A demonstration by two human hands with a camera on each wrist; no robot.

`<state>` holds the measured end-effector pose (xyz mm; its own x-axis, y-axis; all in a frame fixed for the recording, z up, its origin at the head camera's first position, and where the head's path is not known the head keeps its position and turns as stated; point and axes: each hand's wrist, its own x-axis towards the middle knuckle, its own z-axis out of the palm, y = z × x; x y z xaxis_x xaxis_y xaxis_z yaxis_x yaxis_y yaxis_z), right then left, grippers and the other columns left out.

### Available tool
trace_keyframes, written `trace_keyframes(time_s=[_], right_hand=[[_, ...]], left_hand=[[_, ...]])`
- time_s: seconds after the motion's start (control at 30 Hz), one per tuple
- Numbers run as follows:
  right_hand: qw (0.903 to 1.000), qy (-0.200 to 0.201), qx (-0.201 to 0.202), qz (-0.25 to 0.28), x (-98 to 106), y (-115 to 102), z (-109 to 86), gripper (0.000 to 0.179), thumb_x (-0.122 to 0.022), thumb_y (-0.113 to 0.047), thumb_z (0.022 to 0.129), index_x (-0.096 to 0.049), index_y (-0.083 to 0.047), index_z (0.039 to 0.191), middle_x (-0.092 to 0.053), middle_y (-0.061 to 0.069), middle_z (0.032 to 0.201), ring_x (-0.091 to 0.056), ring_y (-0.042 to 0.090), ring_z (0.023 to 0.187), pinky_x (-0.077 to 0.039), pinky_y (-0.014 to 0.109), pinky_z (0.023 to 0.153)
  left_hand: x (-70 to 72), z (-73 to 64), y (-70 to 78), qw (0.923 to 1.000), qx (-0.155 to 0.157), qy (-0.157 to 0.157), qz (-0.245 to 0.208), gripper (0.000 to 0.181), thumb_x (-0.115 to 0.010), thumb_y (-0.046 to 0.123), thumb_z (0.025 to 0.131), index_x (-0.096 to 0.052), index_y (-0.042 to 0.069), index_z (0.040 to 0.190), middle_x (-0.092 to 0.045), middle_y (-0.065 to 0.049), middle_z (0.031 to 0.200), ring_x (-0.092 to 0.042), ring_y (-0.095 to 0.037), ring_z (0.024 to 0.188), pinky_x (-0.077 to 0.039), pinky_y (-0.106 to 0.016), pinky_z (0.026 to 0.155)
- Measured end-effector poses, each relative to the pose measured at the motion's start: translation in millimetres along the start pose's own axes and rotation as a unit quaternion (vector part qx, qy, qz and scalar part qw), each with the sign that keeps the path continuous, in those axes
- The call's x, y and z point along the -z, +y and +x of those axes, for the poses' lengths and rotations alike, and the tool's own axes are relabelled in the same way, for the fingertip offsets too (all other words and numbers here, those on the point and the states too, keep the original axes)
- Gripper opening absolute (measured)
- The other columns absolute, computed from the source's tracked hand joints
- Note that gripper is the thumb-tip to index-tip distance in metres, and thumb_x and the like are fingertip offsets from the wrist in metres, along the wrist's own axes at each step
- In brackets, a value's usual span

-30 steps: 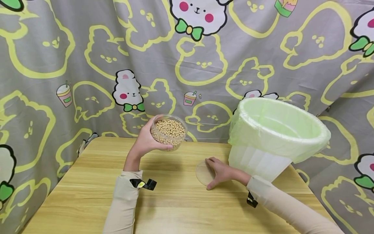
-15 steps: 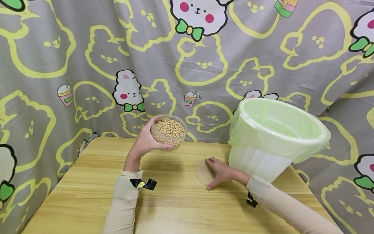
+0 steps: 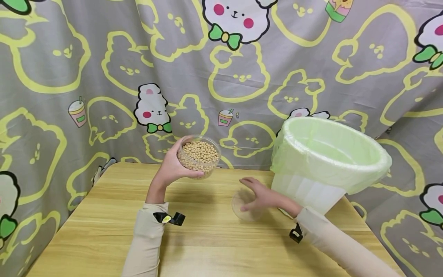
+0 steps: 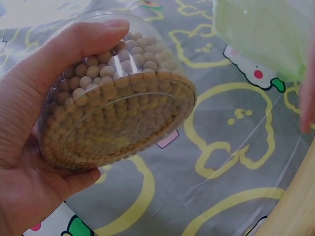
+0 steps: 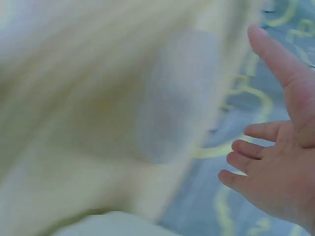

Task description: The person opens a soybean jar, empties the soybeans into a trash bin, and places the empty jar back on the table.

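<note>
A clear round plastic jar full of small pale beans, likely soybeans, is gripped in my left hand above the back of the table. Its open top leans toward the head camera. In the left wrist view, the thumb and fingers wrap the jar's side, and beans show through its base. My right hand is spread over a thin clear round lid that lies on the table. In the right wrist view, that hand holds nothing, with the fingers apart and the blurred lid beyond them.
A white bin lined with a pale green bag stands at the table's right side, close by my right forearm. Behind the wooden table hangs a grey patterned curtain.
My right hand has let go of the lid's edge and lifted, its fingers now spread. The lid stays on the table. My left hand and the jar have barely moved.
</note>
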<state>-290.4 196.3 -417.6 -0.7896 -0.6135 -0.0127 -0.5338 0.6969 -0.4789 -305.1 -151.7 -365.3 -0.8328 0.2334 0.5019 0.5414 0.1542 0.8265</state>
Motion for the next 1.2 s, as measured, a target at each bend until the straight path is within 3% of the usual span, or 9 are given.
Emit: trace_keyframes(time_s=[0.17,0.3,0.37,0.47,0.63,0.73,0.9,1.03,1.2], right_hand=[[0.9915,0.112,0.040,-0.053,39.4,-40.5,-3.8,0.080,-0.079,-0.032,0.090,-0.041,-0.001,0.154,-0.041,0.024,0.156,-0.046,0.043,0.141,-0.042,0.059,0.114],[0.9642,0.227,0.093,-0.101,71.0,-68.5,-13.2,0.067,-0.078,-0.024,0.091,-0.051,-0.002,0.148,-0.053,0.021,0.147,-0.053,0.039,0.135,-0.046,0.055,0.112],[0.9420,0.285,0.125,-0.127,84.9,-78.2,-19.9,0.061,-0.078,-0.017,0.090,-0.055,-0.001,0.144,-0.058,0.021,0.141,-0.057,0.038,0.129,-0.049,0.054,0.109],[0.8982,0.370,0.147,-0.187,102.3,-85.3,-31.4,0.054,-0.078,-0.012,0.089,-0.060,0.000,0.138,-0.064,0.022,0.131,-0.062,0.038,0.119,-0.054,0.053,0.101],[0.8317,0.474,0.111,-0.267,120.8,-83.4,-52.6,0.040,-0.074,-0.010,0.090,-0.067,0.002,0.128,-0.070,0.023,0.117,-0.065,0.042,0.107,-0.054,0.055,0.093],[0.8126,0.496,0.065,-0.299,124.1,-77.6,-64.7,0.034,-0.071,-0.013,0.093,-0.069,0.004,0.123,-0.072,0.023,0.111,-0.066,0.044,0.101,-0.053,0.057,0.089],[0.8020,0.485,0.008,-0.349,120.2,-64.3,-77.2,0.033,-0.069,-0.018,0.095,-0.069,0.004,0.118,-0.072,0.024,0.102,-0.067,0.045,0.084,-0.055,0.056,0.068],[0.7863,0.484,0.001,-0.384,114.4,-55.9,-77.1,0.032,-0.069,-0.020,0.095,-0.069,0.004,0.117,-0.072,0.024,0.097,-0.066,0.044,0.073,-0.052,0.053,0.054],[0.7689,0.501,0.011,-0.397,110.2,-49.5,-74.1,0.031,-0.067,-0.017,0.095,-0.069,0.004,0.118,-0.070,0.023,0.092,-0.064,0.042,0.070,-0.049,0.051,0.050]], left_hand=[[0.0,0.0,0.4,1.0000,0.003,-0.001,0.002,0.111,-0.101,0.009,0.056,-0.044,0.022,0.151,-0.051,-0.006,0.144,-0.051,-0.023,0.129,-0.043,-0.047,0.112],[0.3,-0.1,1.5,1.0000,-0.001,-0.001,0.001,0.111,-0.101,0.009,0.055,-0.045,0.023,0.150,-0.051,-0.006,0.143,-0.051,-0.022,0.128,-0.043,-0.048,0.112],[0.7,-0.3,1.8,1.0000,0.000,-0.001,0.001,0.111,-0.101,0.009,0.055,-0.045,0.023,0.150,-0.051,-0.006,0.143,-0.051,-0.023,0.128,-0.043,-0.048,0.112],[1.3,-0.8,1.7,1.0000,0.004,0.001,0.002,0.112,-0.101,0.009,0.055,-0.045,0.023,0.151,-0.051,-0.006,0.144,-0.051,-0.023,0.129,-0.042,-0.048,0.112],[1.5,-1.6,2.3,1.0000,0.008,0.002,0.003,0.112,-0.101,0.010,0.055,-0.044,0.022,0.151,-0.050,-0.006,0.145,-0.051,-0.024,0.130,-0.042,-0.049,0.113],[0.7,-1.5,3.1,1.0000,0.006,0.003,0.004,0.112,-0.101,0.011,0.056,-0.044,0.022,0.151,-0.050,-0.006,0.145,-0.051,-0.024,0.130,-0.042,-0.049,0.113],[-4.0,-1.0,7.3,0.9999,0.006,0.003,0.012,0.113,-0.102,0.013,0.055,-0.043,0.023,0.152,-0.049,-0.007,0.148,-0.050,-0.026,0.133,-0.041,-0.050,0.115],[-10.4,-2.3,12.0,0.9999,0.010,0.004,0.011,0.115,-0.101,0.012,0.056,-0.042,0.021,0.153,-0.048,-0.008,0.148,-0.049,-0.027,0.134,-0.042,-0.050,0.114],[-25.1,-2.2,23.1,0.9997,0.005,0.020,0.011,0.117,-0.101,0.011,0.055,-0.039,0.018,0.155,-0.047,-0.010,0.149,-0.049,-0.028,0.134,-0.042,-0.050,0.114]])
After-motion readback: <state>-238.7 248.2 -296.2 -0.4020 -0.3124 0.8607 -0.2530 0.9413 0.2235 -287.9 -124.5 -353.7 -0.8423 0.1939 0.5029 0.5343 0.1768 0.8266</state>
